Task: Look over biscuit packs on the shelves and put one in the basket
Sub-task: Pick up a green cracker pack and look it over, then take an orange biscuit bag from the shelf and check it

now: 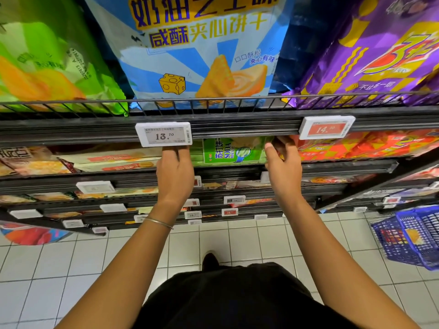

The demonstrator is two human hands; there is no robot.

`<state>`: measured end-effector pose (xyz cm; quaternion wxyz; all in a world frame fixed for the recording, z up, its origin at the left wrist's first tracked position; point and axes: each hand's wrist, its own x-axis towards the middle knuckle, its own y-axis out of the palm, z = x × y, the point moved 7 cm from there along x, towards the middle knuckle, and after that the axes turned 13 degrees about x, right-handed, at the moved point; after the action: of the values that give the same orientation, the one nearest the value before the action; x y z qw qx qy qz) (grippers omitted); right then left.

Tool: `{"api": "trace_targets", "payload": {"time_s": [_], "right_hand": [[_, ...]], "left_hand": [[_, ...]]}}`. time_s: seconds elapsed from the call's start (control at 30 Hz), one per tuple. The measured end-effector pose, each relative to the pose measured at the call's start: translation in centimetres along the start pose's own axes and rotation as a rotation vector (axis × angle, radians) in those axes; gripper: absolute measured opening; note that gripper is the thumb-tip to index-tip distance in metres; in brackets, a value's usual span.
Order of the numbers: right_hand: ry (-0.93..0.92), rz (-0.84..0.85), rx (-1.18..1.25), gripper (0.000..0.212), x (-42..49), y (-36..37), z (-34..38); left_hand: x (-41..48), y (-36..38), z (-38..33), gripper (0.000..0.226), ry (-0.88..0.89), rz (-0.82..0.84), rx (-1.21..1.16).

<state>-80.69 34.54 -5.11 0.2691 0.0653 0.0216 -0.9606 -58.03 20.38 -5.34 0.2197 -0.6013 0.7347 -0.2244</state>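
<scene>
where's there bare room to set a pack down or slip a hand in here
Bare: white floor tiles between the shelves and blue basket. Crowded: every row is packed; green soda pack is flanked closely by left hand and right hand.

Soda biscuit pack (234,150): green, white lettering. Green pack (47,62): orange patches. Blue pack (202,55): pale rays, yellow lettering. Purple pack (380,55): yellow checks. Basket (408,238): blue lattice. Floor (71,269): white tiles, grey grid.
</scene>
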Motion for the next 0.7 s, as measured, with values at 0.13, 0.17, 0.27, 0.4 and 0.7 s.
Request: {"api": "trace_targets", "payload": {"time_s": [0.13, 0.17, 0.27, 0.4, 0.7], "right_hand": [[-0.004, 0.035, -0.047, 0.034, 0.3, -0.5, 0.0], [-0.001, 0.050, -0.061, 0.035, 0.3, -0.5, -0.1], [0.026, 0.091, -0.051, 0.039, 0.7, -0.7, -0.3], [0.055, 0.172, -0.016, 0.035, 0.9, -1.9, -0.5], [0.019, 0.021, 0.047, 0.024, 3.3, -13.8, 0.1]], "left_hand": [[-0.3, 0.5, 0.3, 0.029, 0.071, -0.047, 0.031], [-0.5, 0.7, 0.1, 0.028, 0.094, -0.060, 0.045], [-1.1, 0.9, -0.3, 0.025, 0.117, -0.060, 0.024], [-1.8, 1.3, 0.0, 0.021, 0.006, -0.099, -0.044], [-7.7, 6.4, -5.5, 0.080, -0.019, -0.238, 0.271]]}}
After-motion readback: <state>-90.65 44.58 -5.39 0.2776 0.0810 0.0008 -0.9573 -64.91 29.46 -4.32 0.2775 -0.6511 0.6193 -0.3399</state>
